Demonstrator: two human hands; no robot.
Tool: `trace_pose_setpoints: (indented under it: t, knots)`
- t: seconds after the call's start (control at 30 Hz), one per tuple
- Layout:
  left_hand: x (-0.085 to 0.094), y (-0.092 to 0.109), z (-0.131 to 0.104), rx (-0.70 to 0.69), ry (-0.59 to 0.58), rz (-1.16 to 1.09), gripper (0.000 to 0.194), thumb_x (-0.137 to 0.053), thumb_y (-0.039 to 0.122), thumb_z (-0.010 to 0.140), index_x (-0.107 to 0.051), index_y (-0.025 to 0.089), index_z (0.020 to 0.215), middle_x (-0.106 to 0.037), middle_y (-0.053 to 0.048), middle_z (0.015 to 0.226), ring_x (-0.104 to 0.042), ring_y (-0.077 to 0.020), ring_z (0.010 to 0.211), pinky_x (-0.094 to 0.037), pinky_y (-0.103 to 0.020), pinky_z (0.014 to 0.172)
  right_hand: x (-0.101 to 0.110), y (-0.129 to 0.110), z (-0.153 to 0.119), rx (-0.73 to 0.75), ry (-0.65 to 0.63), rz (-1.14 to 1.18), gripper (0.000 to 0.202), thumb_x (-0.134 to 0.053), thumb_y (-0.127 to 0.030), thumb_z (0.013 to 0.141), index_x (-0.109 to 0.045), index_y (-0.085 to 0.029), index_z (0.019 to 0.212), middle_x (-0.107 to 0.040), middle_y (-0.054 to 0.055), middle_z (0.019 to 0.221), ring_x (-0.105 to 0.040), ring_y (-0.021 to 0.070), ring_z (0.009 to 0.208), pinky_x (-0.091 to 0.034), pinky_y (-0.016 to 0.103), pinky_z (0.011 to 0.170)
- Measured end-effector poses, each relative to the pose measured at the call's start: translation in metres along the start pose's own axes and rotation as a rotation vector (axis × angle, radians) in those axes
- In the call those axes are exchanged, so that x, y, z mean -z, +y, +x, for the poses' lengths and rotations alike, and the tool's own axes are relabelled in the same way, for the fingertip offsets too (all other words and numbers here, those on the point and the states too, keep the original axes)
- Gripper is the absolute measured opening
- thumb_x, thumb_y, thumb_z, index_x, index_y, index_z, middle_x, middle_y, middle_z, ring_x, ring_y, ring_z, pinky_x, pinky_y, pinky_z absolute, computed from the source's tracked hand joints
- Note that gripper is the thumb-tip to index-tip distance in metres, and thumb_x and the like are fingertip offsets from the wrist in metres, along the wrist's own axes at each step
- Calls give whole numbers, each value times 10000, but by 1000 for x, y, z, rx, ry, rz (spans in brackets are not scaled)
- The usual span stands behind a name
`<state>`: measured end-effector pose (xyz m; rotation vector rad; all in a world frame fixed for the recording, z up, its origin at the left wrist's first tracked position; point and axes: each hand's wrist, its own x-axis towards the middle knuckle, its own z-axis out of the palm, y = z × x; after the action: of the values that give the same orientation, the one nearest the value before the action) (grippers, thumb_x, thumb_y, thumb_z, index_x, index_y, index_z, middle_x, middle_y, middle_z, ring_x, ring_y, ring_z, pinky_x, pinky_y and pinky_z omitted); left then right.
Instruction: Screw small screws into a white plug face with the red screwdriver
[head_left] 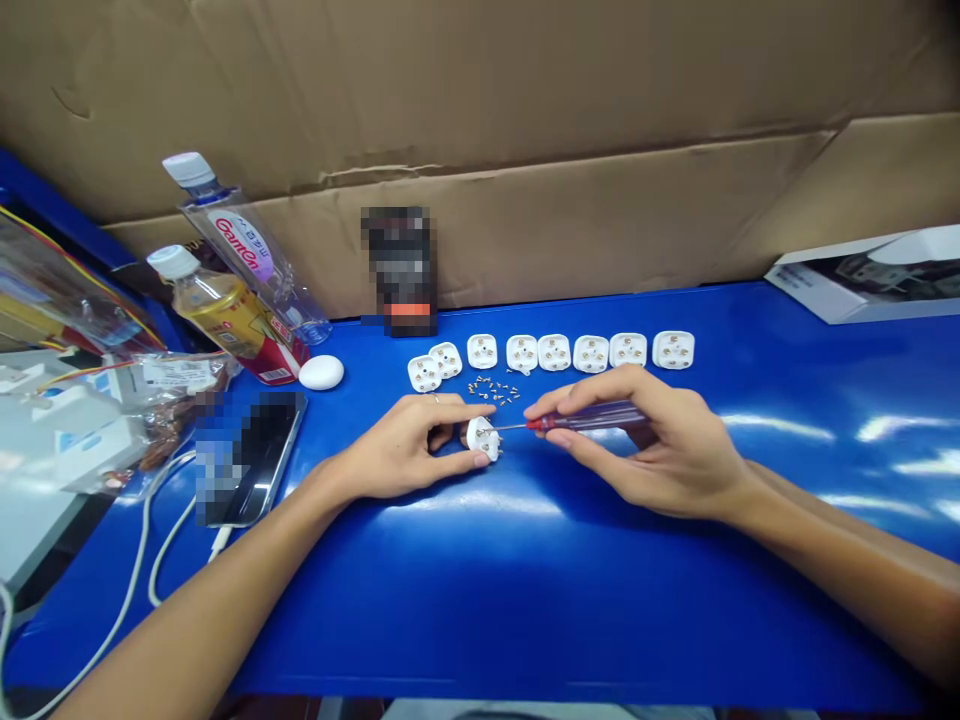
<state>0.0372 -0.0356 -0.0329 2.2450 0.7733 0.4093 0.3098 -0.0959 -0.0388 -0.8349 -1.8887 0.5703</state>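
Note:
Between the thumb and fingers of my left hand (409,445) is a small white plug (480,437), tilted toward the right, with metal parts on its face. My right hand (652,440) grips a screwdriver (592,416) with a clear reddish handle. Its thin shaft points left, and the tip meets the plug's face. Just behind the held plug lies a loose scatter of small brass-coloured screws (493,389). Beyond them several similar white plugs (554,352) stand in a row, their metal contacts facing up.
On the left are a drink bottle (236,320), a clear water bottle (259,250), a white oval object (322,373), a phone (259,460) on a white cable (142,560), and bagged parts (150,410). A dark blurred box (405,270) leans against the cardboard (562,220). A white box (877,275) lies right.

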Motion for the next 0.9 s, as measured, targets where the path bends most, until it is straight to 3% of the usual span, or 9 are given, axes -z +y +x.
trace_pose_setpoints:
  t: [0.5,0.8,0.9]
  knots:
    - [-2,-2,0,-19,3,-2,496,-753,395,977,-699,179,1420,-653,0,838,-509,-121,664,-416,-235,654,1,-1,0,-17,-32,-8,290,-740,-110,926,-648,-254,1160,-781,41,1106,-816,203,961,-712,319,880]
    - [-4,0,0,-23,-6,-17,501,-752,353,983,-681,160,1440,-702,-28,926,-541,-127,706,-424,-242,680,2,-1,4,-51,58,-114,168,-807,-225,923,-648,-248,973,-760,9,866,-809,202,793,-710,291,712]
    - [-4,-1,0,-23,-12,-7,503,-746,362,987,-677,167,1445,-718,-37,944,-570,-137,732,-435,-247,692,3,-1,5,-36,27,-98,176,-774,-177,917,-640,-248,1006,-775,49,1032,-808,220,873,-716,332,766]
